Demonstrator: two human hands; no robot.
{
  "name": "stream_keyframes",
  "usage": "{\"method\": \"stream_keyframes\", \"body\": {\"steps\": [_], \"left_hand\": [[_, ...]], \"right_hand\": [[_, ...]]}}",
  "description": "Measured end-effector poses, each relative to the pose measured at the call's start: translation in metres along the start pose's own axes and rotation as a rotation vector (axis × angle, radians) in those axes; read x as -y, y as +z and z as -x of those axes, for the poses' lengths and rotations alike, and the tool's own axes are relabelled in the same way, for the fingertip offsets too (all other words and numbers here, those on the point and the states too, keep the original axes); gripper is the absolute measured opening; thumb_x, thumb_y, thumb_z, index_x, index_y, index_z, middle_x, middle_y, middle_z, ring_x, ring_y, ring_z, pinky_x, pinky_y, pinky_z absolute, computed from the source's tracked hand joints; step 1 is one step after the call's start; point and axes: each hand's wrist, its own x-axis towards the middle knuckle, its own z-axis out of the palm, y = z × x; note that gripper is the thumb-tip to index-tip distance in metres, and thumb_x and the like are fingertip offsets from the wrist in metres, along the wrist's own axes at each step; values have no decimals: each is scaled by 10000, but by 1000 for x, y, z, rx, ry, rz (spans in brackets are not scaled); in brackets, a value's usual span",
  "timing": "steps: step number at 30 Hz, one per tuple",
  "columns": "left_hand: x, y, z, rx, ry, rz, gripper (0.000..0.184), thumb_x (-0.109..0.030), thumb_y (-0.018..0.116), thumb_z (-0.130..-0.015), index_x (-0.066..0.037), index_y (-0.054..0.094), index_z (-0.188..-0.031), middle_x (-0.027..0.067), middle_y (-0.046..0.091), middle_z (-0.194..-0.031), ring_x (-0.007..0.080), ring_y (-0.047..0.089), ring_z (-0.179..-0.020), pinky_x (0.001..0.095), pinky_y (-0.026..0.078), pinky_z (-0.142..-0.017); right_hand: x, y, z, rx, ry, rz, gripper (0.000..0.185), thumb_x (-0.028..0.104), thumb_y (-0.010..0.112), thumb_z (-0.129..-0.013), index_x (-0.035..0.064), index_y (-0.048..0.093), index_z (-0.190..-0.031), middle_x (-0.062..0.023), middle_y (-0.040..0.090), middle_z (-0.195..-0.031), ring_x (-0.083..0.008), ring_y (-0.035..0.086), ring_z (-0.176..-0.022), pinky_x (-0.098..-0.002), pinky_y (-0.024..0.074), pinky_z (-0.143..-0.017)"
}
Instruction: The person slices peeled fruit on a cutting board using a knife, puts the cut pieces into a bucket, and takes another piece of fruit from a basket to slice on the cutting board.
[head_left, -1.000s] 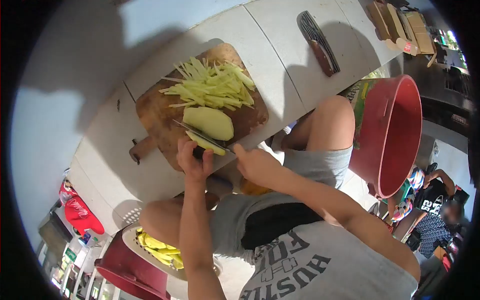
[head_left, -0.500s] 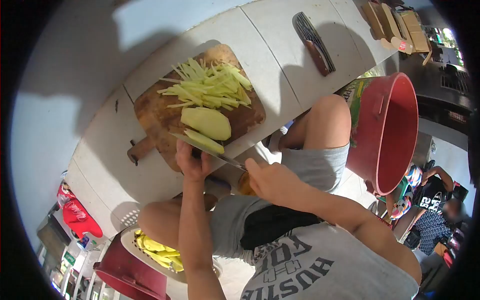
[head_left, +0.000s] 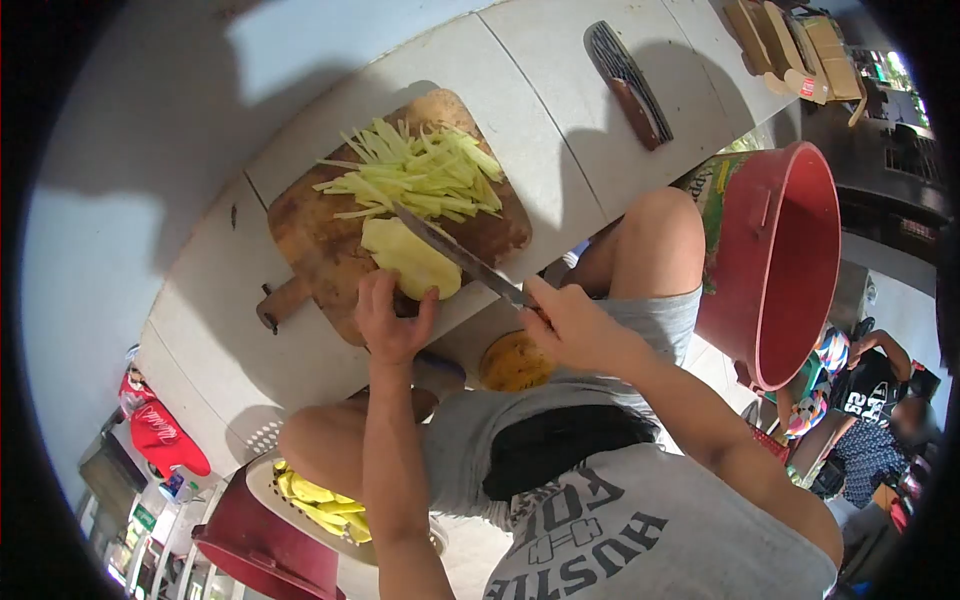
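Observation:
A wooden cutting board (head_left: 300,240) lies on the tiled ledge. Thin pale green strips (head_left: 420,175) are heaped on its far half. Nearer to me is a thick, peeled, pale green slab (head_left: 402,250), apparently unripe mango. My left hand (head_left: 390,315) holds the slab's near edge between thumb and fingers. A kitchen knife (head_left: 455,252) is in my right hand (head_left: 585,318), closed around the handle. Its blade slants over the slab's right side, with the tip close to the strips. I cannot tell whether the blade touches the slab.
A second knife (head_left: 632,88) with a brown handle lies on the tiles. A tall red bin (head_left: 765,270) stands at right. Beside my left leg, a white basket (head_left: 262,492) holds yellow pieces. A yellow-orange container (head_left: 515,362) sits below the ledge. Other people (head_left: 868,400) are at far right.
The knife has moved up and right, from the slab's near edge to across its far side. My left hand has shifted right and up onto the slab. The near cut slice is no longer visible.

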Motion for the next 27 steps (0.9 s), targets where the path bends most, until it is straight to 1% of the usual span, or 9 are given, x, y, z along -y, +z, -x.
{"method": "stream_keyframes", "body": {"steps": [2,4,11,13,14,19,21,24,27], "left_hand": [[-2,4,-1,-17,-4,-19,520,-180,863,-700,-30,611,-1130,160,634,-977,332,646,-817,397,538,-656],[-4,6,-1,-29,-13,-40,524,-192,872,-691,-37,624,-1126,155,634,-976,329,652,-828,397,545,-668],[-7,9,-6,-64,20,-109,511,-213,869,-698,-36,640,-1120,147,643,-981,328,653,-839,401,550,-693],[-8,8,-6,-68,25,-114,513,-215,867,-701,-30,638,-1121,147,645,-974,328,651,-838,403,548,-696],[-9,8,-7,-69,25,-115,507,-208,857,-707,-24,634,-1123,149,645,-967,332,646,-832,403,545,-699],[-4,5,5,-53,-68,-39,471,-177,812,-750,-4,615,-1140,153,652,-951,313,641,-809,391,532,-703],[0,10,14,-182,-197,229,450,-170,780,-789,0,595,-1163,137,649,-938,266,631,-789,368,517,-693],[1,3,16,-190,-90,188,435,-168,759,-813,5,576,-1168,113,639,-918,227,613,-772,340,503,-672],[-5,-5,15,-148,-144,242,416,-158,750,-810,7,575,-1149,116,625,-901,226,594,-756,331,491,-667]], "right_hand": [[-21,4,-6,-31,-40,-17,212,150,583,-992,-16,458,-946,-218,611,-673,-398,596,-595,-450,448,-565],[-31,7,-10,-4,29,-160,276,241,598,-1009,8,456,-966,-273,572,-683,-480,583,-657,-522,427,-584],[-50,23,-15,-7,27,-185,298,273,601,-1011,7,475,-958,-273,581,-704,-485,579,-652,-517,419,-586],[-52,28,-15,-23,-58,-151,256,218,596,-1017,-4,494,-940,-211,588,-639,-336,579,-536,-423,433,-540],[-51,31,-14,-23,-63,-152,256,218,596,-1017,-4,494,-940,-211,588,-639,-336,579,-536,-423,433,-540],[-13,37,-12,54,-48,26,226,225,581,-998,28,477,-1034,-268,617,-679,-474,634,-697,-560,477,-597],[-3,39,-11,47,-86,90,209,206,574,-992,32,472,-1049,-266,625,-682,-471,641,-685,-563,493,-601],[1,54,-10,40,-120,188,191,178,567,-980,39,466,-1062,-257,641,-693,-460,657,-660,-562,522,-609],[5,61,-13,19,-137,252,179,168,563,-973,45,465,-1058,-243,657,-714,-447,669,-639,-547,545,-601]]}}
